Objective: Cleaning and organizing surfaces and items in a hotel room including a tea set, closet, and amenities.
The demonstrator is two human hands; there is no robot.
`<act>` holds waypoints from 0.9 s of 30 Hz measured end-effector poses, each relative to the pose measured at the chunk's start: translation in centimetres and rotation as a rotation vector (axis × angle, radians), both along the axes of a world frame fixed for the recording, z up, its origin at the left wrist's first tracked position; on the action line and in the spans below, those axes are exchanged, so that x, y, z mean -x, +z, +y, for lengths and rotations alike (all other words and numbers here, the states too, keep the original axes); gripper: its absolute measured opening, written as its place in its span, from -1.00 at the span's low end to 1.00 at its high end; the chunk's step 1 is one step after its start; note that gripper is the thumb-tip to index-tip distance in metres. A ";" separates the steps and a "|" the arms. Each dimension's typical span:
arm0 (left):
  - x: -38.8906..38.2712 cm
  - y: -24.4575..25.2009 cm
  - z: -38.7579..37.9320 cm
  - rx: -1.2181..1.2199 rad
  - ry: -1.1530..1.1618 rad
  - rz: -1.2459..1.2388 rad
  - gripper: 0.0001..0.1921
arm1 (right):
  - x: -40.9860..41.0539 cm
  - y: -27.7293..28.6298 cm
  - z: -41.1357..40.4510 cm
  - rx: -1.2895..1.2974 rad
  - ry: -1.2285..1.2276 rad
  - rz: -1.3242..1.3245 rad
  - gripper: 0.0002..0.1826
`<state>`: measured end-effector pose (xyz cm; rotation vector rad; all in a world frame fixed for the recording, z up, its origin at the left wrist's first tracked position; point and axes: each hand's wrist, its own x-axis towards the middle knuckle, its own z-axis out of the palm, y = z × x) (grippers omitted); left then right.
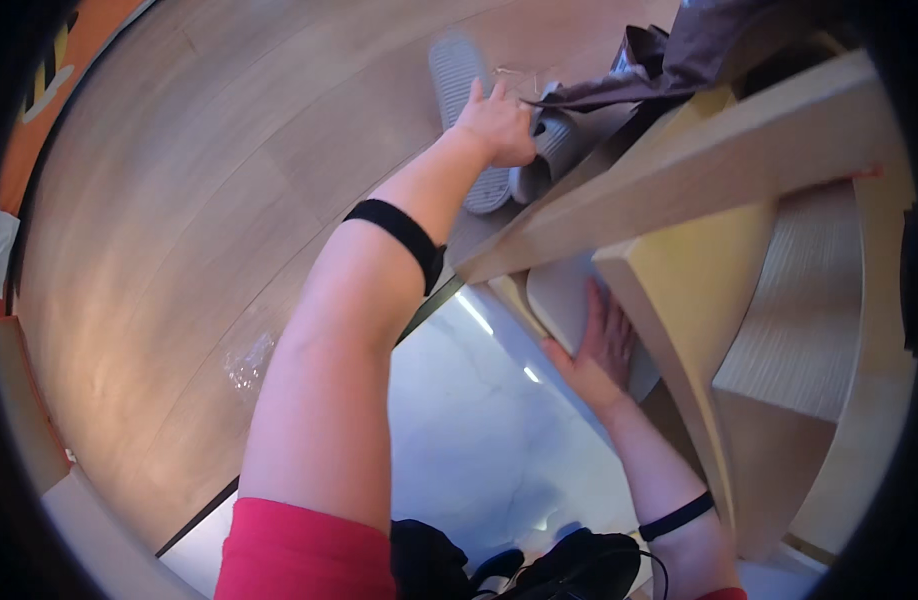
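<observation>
My left hand (498,127) reaches over a pair of grey slippers on the wood-look floor. One ribbed slipper (457,71) extends past my fingers, and the other slipper (553,146) sits to the right of the hand. A pointed corner of dark brown-purple fabric (624,90) meets my fingers; whether they pinch it is unclear. My right hand (598,337) is inside the low part of a pale wooden shelf unit (676,165). It rests against a smooth whitish object (560,296), thumb by its edge. The shelf board partly hides that object and my fingertips.
Shiny white marble-look tile (489,420) lies below me, bordered by a dark strip along the wood-look floor (204,187). Crumpled clear plastic (249,364) is left of my arm. An orange panel (35,112) lines the far left. Another textured shelf board (796,300) stands at right.
</observation>
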<state>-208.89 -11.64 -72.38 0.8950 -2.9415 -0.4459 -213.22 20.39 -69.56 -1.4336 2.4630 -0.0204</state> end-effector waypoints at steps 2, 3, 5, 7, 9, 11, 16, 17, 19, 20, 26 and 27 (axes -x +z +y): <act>1.0 0.2 -0.9 -0.002 -0.058 -0.053 -0.40 | 0.1 -0.4 0.4 0.041 0.021 -0.016 0.09; 1.2 0.2 -1.1 -0.001 -0.108 -0.132 -0.38 | 0.1 -0.4 0.3 0.037 0.019 -0.010 0.09; 2.1 0.4 -0.9 0.037 -0.136 -0.168 -0.34 | 0.2 -0.2 0.2 0.065 0.038 -0.062 0.09; 2.2 1.1 -0.7 0.077 -0.160 -0.216 -0.29 | -0.2 0.2 -0.2 0.052 0.045 -0.075 0.10; 2.5 2.0 -1.2 -0.019 -0.213 -0.333 -0.22 | -0.4 0.5 -0.6 -0.015 -0.014 -0.075 0.10; 3.0 0.4 -0.8 0.010 -0.191 -0.417 -0.25 | -0.1 0.1 -0.2 0.009 0.003 -0.044 0.10; 0.4 -2.8 1.5 0.113 -0.132 -0.480 -0.34 | 0.4 -0.3 0.5 0.014 0.003 0.000 0.08; 0.0 -2.9 3.0 0.221 -0.151 -0.457 -0.45 | 0.4 -0.2 0.6 0.012 -0.010 0.004 0.08; -0.7 -3.6 3.4 0.346 -0.145 -0.427 -0.57 | 0.3 -0.2 0.3 0.032 -0.003 0.016 0.08; -0.6 -5.6 3.1 0.324 -0.055 -0.321 -0.67 | 0.2 -0.7 0.2 0.036 0.006 0.027 0.08; -3.2 -7.2 2.8 0.294 0.163 0.010 -0.78 | -1.1 -0.3 -0.4 -0.048 -0.064 -0.047 0.08; -4.1 -6.4 2.1 0.323 0.238 0.020 -0.80 | -1.0 -0.2 -0.6 -0.063 -0.059 -0.058 0.08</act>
